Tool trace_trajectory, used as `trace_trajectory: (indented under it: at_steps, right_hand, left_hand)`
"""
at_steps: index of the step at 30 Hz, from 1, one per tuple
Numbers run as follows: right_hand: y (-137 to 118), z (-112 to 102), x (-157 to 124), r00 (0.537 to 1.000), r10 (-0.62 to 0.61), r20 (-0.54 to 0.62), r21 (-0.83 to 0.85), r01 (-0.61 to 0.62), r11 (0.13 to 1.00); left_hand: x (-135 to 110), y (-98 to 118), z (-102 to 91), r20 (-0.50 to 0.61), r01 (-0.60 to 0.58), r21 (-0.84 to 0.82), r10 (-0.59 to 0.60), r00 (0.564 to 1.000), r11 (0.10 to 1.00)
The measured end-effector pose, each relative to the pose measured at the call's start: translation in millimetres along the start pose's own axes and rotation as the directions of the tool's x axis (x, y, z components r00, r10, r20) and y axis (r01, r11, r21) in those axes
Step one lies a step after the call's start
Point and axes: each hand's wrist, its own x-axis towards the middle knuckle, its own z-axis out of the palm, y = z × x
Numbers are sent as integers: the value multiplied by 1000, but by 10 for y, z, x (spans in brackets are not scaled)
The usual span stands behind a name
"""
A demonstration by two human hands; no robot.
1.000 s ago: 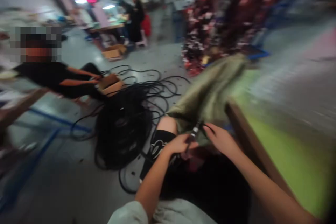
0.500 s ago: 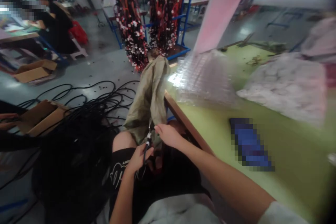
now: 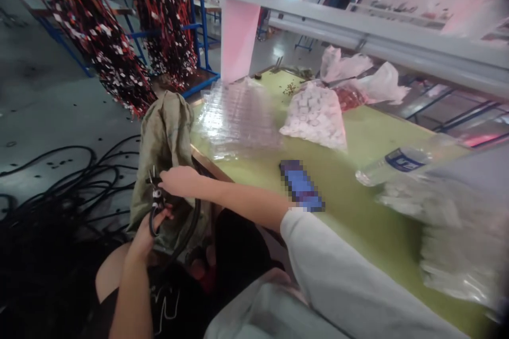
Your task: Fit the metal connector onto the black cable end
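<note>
Looking down, I have the hand tool (image 3: 157,197) tips-up before the olive sack (image 3: 161,122). My left hand (image 3: 148,229) has its fingers curled around the handle; my right hand's (image 3: 180,182) fingers pinch a dark piece (image 3: 152,180), too blurred to name, beside the tips. Rightward, a bottle (image 3: 402,161) lies on the table (image 3: 374,132).

Light grey sleeve (image 3: 342,265); black shorts (image 3: 189,304), white script print (image 3: 169,310).
</note>
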Motion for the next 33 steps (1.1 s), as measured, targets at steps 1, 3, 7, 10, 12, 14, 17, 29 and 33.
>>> trace_trajectory:
  at_steps: [1,3,7,10,12,14,17,29,33]
  right_hand:
    - [70,22,15,1000,-18,4,-13,18,1000]
    - [215,96,27,999,-36,29,-18,37,999]
    - [414,240,101,968,-117,222,56,107,993]
    - [456,286,198,957,-125,263,63,112,992]
    - [462,294,236,963,-109,247,69,94,993]
    - [463,292,238,961,-102,257,65,88,994]
    - [466,288,214,954,-102,281,69,86,994]
    - [401,286,199,961,-75,267,68,58,996]
    - [325,243,178,980,-89,178,45,82,996]
  left_hand:
    - [30,-67,22,9,3,-24,-3,1000,1000]
    - [45,-195,53,69,15,-17,-14,998,1000]
    - [-44,-287,80,229,12,61,-25,973,998]
    - [-34,-260,94,243,-9,62,-6,970,998]
    - [26,-275,95,201,-37,65,23,979,997]
    - [74,-316,102,211,-33,57,20,977,998]
    - [91,-357,129,218,-39,38,29,976,999]
    - [18,-308,55,257,-47,-111,75,963,993]
    - [19,-299,4,304,-102,-87,124,945,991]
